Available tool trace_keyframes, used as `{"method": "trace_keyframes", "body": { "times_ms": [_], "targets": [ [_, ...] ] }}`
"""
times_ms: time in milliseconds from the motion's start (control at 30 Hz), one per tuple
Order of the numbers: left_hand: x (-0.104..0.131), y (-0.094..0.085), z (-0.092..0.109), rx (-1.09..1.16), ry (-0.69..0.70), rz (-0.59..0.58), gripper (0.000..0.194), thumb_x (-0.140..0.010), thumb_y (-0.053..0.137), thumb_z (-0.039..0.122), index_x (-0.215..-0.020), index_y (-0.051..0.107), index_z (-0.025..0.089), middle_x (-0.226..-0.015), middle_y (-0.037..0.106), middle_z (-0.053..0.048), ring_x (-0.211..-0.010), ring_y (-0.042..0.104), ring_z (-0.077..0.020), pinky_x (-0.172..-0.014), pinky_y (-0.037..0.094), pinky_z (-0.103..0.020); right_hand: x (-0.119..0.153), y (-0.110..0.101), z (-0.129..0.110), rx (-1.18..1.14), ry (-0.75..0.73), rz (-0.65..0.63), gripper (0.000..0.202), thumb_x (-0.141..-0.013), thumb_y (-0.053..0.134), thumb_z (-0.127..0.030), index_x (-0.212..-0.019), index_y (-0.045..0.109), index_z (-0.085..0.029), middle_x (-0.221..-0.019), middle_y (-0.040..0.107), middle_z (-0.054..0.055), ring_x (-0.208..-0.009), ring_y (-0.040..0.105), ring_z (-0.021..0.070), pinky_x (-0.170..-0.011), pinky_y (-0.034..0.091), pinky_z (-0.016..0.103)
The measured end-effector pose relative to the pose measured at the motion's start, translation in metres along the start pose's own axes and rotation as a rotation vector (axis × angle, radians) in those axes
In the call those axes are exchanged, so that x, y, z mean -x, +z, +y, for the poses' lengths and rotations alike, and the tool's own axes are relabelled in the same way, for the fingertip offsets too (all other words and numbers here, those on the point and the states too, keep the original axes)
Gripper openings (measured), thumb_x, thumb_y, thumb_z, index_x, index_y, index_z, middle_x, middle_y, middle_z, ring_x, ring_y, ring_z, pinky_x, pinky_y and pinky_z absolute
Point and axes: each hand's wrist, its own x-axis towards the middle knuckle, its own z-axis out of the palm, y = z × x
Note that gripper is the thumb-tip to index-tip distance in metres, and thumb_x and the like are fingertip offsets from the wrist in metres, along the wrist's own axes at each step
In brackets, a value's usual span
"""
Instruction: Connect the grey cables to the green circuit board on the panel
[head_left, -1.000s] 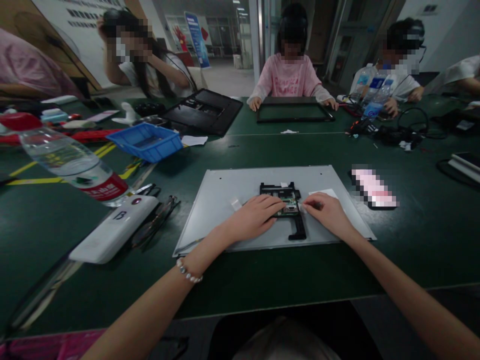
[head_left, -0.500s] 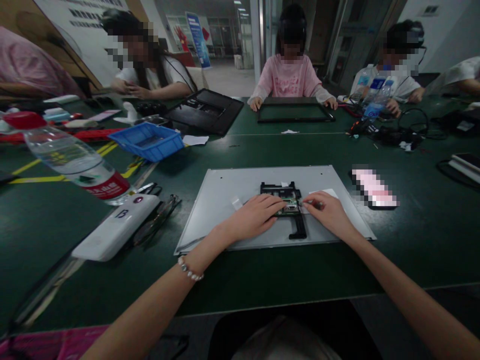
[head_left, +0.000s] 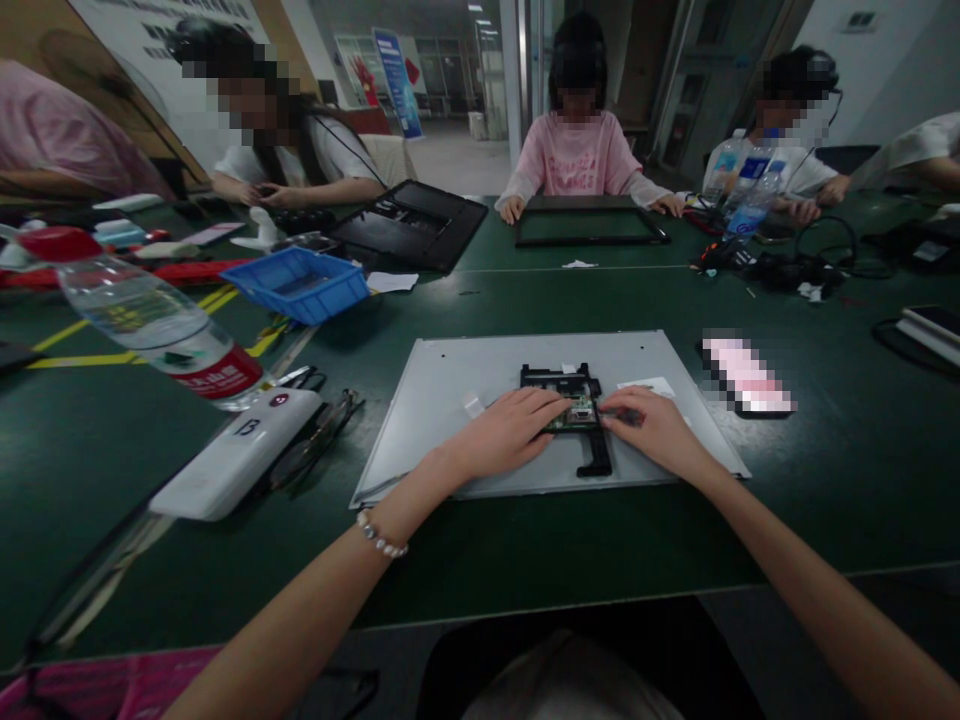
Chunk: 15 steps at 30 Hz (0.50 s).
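Note:
A black plastic frame [head_left: 598,455] with a green circuit board [head_left: 581,411] lies on a flat white panel [head_left: 435,375] in front of me. My left hand [head_left: 506,432] rests over the frame's left part, its fingers stretched out across the board and hiding much of it. At the board's right edge is my right hand [head_left: 652,430], thumb and fingers pinched together. Something small and dark shows between those fingers, too small to name. A white paper piece [head_left: 654,386] lies on the panel just beyond my right hand.
A phone [head_left: 750,375] lies right of the panel. To the left are a white power bank [head_left: 240,455], glasses [head_left: 319,440], a tilted water bottle [head_left: 165,325] and a blue tray [head_left: 300,285]. Across the table, a person [head_left: 577,150] holds a black rectangular frame [head_left: 592,240].
My right hand has shifted slightly left, its fingers closer to the board's edge. My left hand stays in place on the frame.

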Motion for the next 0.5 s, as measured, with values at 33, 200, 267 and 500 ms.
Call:
{"method": "trace_keyframes", "body": {
  "times_ms": [33,200,267,500],
  "targets": [
    [-0.0001,0.0000,0.0000,-0.002,0.001,0.001,0.046,-0.093,0.043,0.023,-0.138,0.037,0.018,-0.137,0.046,-0.009,-0.125,0.043,-0.0232,-0.106,0.033,-0.040,-0.0001,0.0000,-0.0002,-0.003,-0.005,0.003,0.015,-0.081,0.059,-0.023,-0.093,0.069,-0.023,-0.099,0.066,0.004,-0.093,0.060,0.0198,-0.084,0.047,0.036],
    [0.0003,0.0014,-0.0003,-0.015,0.016,0.013,0.044,-0.093,0.042,0.023,-0.137,0.038,0.019,-0.137,0.046,-0.010,-0.124,0.044,-0.0234,-0.105,0.034,-0.041,-0.0001,0.0011,-0.0004,-0.007,0.002,-0.004,0.013,-0.081,0.059,-0.021,-0.091,0.068,-0.023,-0.097,0.065,0.004,-0.091,0.060,0.0199,-0.084,0.047,0.036],
    [0.0007,0.0025,-0.0005,-0.025,0.021,0.016,0.044,-0.093,0.042,0.022,-0.137,0.039,0.019,-0.136,0.047,-0.010,-0.124,0.044,-0.0232,-0.105,0.034,-0.041,0.0000,0.0007,0.0002,-0.002,-0.004,-0.009,0.014,-0.081,0.059,-0.022,-0.093,0.068,-0.024,-0.098,0.065,0.005,-0.093,0.060,0.0206,-0.086,0.047,0.037],
    [0.0010,0.0038,-0.0010,-0.062,0.035,0.018,0.043,-0.094,0.041,0.022,-0.136,0.040,0.018,-0.134,0.048,-0.010,-0.123,0.044,-0.0221,-0.105,0.033,-0.039,0.0005,-0.0046,-0.0009,0.015,0.009,-0.050,0.012,-0.079,0.061,-0.025,-0.089,0.067,-0.023,-0.095,0.066,0.004,-0.090,0.059,0.0202,-0.078,0.046,0.034]
  ]
}}
